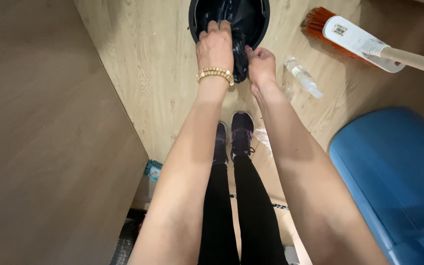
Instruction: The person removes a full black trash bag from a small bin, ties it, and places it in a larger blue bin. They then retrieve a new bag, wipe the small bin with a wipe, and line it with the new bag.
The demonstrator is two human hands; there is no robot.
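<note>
Below, dark sneakers [236, 135] stand on the wood floor [148, 64]. Farther out, the left hand [215, 46] and right hand [261, 64] pinch a black bin liner [239, 29] at the round bin's [195, 19] near rim; a clear spray bottle [303, 76] and orange broom [349, 34] lie right.

One view only, from a camera on the person's head; it looks steeply down along both forearms to the floor [138, 64]; the hands sit near the top edge, close to the lens; the shoes [235, 137] lie mid-frame below them.
</note>
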